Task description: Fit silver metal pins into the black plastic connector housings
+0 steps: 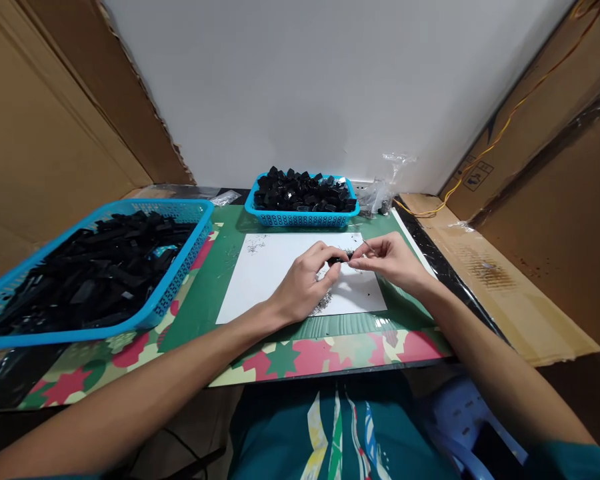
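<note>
My left hand (307, 280) is closed over the white sheet, thumb and fingers pinching a small black plastic part (336, 260). Close against that part's right end is my right hand (387, 259), its thumb and forefinger pressed together. A thin, metal-looking piece shows among the right fingers; what the fingertips pinch is too small to make out. Beneath both hands lies the white sheet (260, 287). Tiny silvery bits (323, 304) form a pile beside my left hand, partly covered by it. More thin bits (255, 245) are scattered at the sheet's far left corner.
A blue basket (303, 219) of small black pieces stands behind the sheet. To the left, a larger blue basket (180, 293) holds longer black parts. Clear plastic bags (377, 193) lie at back right. Cardboard walls (545, 180) flank the table, with a yellow wire (450, 195) hanging right.
</note>
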Tool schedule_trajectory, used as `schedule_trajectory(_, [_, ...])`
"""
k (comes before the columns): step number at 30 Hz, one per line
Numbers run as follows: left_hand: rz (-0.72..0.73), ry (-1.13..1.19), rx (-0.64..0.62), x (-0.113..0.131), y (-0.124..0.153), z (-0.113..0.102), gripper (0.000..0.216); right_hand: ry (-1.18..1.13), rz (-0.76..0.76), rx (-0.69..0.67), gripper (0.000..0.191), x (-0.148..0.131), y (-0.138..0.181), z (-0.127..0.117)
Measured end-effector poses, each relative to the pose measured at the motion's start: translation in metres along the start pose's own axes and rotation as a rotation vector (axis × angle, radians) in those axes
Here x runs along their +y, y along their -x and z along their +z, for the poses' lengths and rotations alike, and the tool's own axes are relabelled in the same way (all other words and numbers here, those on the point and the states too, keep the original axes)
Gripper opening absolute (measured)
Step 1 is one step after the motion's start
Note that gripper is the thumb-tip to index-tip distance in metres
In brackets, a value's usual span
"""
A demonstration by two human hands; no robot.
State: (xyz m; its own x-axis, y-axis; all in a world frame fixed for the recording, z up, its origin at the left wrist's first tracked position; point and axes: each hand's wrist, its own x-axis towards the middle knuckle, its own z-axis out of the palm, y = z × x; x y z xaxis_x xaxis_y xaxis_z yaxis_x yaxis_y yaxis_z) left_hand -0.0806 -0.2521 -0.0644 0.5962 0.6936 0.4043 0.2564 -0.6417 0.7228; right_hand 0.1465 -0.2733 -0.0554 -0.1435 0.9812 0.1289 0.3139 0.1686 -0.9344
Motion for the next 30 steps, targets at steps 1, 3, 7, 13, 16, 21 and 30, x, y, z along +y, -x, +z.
schedule_trajectory(1, [0.008,0.01,-0.011,0.0,0.0,0.001,0.021,-0.025,0.002,-0.014,0.042,-0.002,0.001,0.002])
schedule_trajectory(3, [0.025,0.034,-0.028,0.0,0.001,0.001,0.021,-0.057,0.004,-0.026,0.042,-0.004,0.002,0.006])
schedule_trajectory(7, [0.051,0.049,-0.062,-0.002,0.001,0.001,0.02,-0.094,0.016,-0.023,0.043,-0.006,0.002,0.009])
schedule_trajectory(13, [0.062,0.047,-0.008,0.0,0.004,0.0,0.016,-0.151,0.022,-0.023,0.044,-0.006,0.003,0.012])
schedule_trajectory(16, [0.04,0.035,-0.001,-0.001,0.007,-0.001,0.017,-0.126,0.041,-0.093,0.043,-0.007,0.003,0.014])
schedule_trajectory(21, [-0.009,0.021,0.002,-0.002,0.009,-0.001,0.02,-0.133,0.036,-0.133,0.042,-0.008,0.004,0.013])
schedule_trajectory(30, [-0.053,-0.034,-0.02,-0.001,0.009,0.001,0.021,0.058,-0.027,-0.091,0.038,-0.002,0.004,0.013])
